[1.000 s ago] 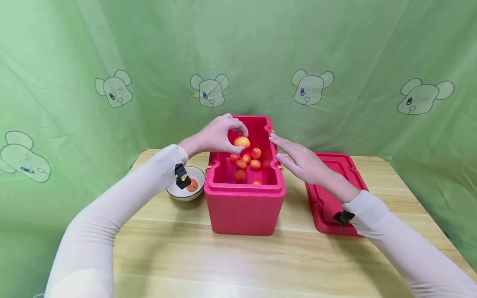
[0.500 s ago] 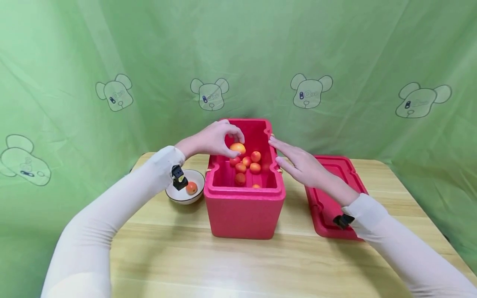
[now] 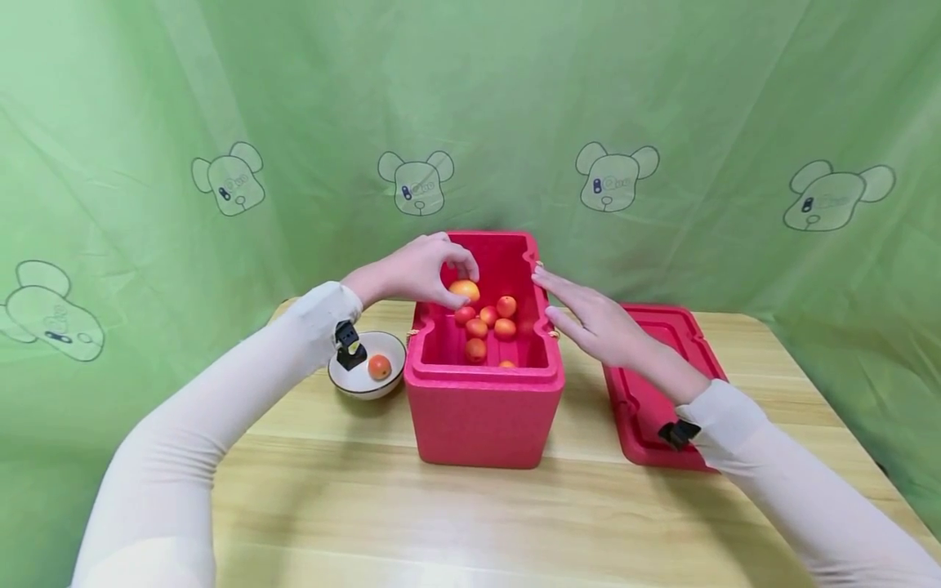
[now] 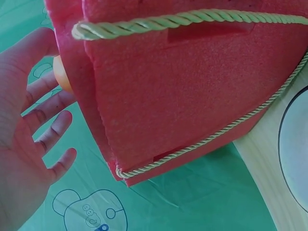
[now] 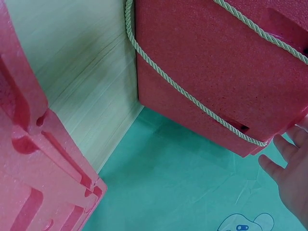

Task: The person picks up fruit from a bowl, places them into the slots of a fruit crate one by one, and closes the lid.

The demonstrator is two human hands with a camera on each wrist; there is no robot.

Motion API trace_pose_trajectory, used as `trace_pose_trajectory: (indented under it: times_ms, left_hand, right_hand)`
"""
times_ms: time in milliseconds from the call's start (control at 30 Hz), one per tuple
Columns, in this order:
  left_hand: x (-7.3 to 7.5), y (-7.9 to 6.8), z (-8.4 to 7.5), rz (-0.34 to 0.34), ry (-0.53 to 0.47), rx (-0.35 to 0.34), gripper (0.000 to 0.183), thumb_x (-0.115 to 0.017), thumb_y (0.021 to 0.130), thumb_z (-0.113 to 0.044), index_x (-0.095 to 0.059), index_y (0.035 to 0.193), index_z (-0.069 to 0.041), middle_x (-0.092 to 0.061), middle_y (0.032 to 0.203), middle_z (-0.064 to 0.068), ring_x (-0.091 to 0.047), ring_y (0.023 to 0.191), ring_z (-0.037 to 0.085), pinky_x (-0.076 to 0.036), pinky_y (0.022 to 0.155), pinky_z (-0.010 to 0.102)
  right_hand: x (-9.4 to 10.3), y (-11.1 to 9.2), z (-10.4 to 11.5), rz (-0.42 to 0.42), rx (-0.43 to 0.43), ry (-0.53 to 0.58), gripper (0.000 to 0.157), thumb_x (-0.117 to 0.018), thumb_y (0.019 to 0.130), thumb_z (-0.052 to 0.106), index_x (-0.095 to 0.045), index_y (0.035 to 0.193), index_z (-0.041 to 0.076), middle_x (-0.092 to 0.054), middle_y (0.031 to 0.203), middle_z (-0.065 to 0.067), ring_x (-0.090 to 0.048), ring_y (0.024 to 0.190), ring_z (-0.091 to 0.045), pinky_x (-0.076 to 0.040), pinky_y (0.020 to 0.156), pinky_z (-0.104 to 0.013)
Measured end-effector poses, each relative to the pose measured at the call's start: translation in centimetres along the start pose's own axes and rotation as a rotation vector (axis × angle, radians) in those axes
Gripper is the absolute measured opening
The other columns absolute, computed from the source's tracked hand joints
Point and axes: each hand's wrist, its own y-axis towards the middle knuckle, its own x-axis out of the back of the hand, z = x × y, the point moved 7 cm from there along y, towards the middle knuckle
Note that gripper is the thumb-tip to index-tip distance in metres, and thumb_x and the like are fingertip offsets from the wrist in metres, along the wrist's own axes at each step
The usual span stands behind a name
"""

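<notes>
In the head view my left hand [image 3: 422,268] reaches over the left rim of a red foam box [image 3: 485,420]. Its thumb and fingers pinch an orange-yellow fruit [image 3: 465,290] inside the opening. From the left wrist view, the box wall hides most of that fruit [image 4: 61,74]. Several smaller red-orange fruits, one of them a round fruit [image 3: 475,351], lie on the box floor below. My right hand [image 3: 599,322] has straight fingers, with the fingertips right at the box's right rim; the right wrist view shows this hand [image 5: 296,178] beside the box's upper edge.
A white bowl [image 3: 365,392] with a dark rim stands left of the box, holding one red-orange fruit [image 3: 379,367]. The red lid [image 3: 654,408] lies to the right on the wooden table [image 3: 456,514]. Rope [image 5: 178,86] runs along the box sides. A green curtain [image 3: 500,73] hangs behind.
My left hand has shifted slightly left and lower into the box with the orange-yellow fruit in its fingers. The right hand stays at the rim.
</notes>
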Motion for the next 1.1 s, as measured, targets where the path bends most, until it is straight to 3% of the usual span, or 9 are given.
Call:
trace_pose_trajectory:
  times_ms: [267, 533, 667, 1100]
  left_hand:
    - [-0.14, -0.01, 0.44, 0.004, 0.015, -0.004, 0.028, -0.078, 0.081, -0.029, -0.071, 0.106, -0.020, -0.070, 0.100, -0.003, -0.056, 0.106, 0.026, -0.039, 0.091, 0.039]
    - [0.26, 0.00, 0.23, 0.020, 0.054, 0.000, 0.039, -0.080, 0.081, -0.031, -0.070, 0.116, -0.018, -0.068, 0.111, -0.001, -0.053, 0.110, 0.021, -0.039, 0.097, 0.040]
    - [0.33, -0.08, 0.23, 0.023, 0.052, 0.021, 0.039, -0.080, 0.082, -0.032, -0.070, 0.118, -0.020, -0.067, 0.109, -0.002, -0.052, 0.107, 0.016, -0.039, 0.096, 0.039]
    - [-0.01, -0.12, 0.60, 0.011, 0.045, 0.025, 0.039, -0.079, 0.081, -0.034, -0.070, 0.117, -0.021, -0.067, 0.105, -0.004, -0.052, 0.104, 0.015, -0.039, 0.094, 0.038]
  right_hand:
    - [0.03, 0.12, -0.14, -0.001, 0.005, -0.004, 0.064, -0.056, 0.102, 0.035, -0.033, 0.160, 0.022, -0.032, 0.167, -0.001, -0.035, 0.152, -0.028, -0.040, 0.113, -0.060]
    - [0.23, 0.57, -0.11, -0.008, 0.015, -0.005, 0.063, -0.055, 0.102, 0.035, -0.033, 0.160, 0.023, -0.032, 0.167, 0.000, -0.035, 0.152, -0.028, -0.039, 0.115, -0.059]
    - [0.18, 0.61, -0.14, -0.006, 0.016, -0.005, 0.063, -0.056, 0.102, 0.035, -0.034, 0.160, 0.022, -0.032, 0.167, 0.000, -0.035, 0.152, -0.027, -0.039, 0.114, -0.059]
    - [-0.11, -0.07, -0.01, -0.002, 0.010, 0.009, 0.065, -0.057, 0.101, 0.034, -0.033, 0.160, 0.023, -0.032, 0.167, 0.000, -0.035, 0.152, -0.028, -0.041, 0.112, -0.059]
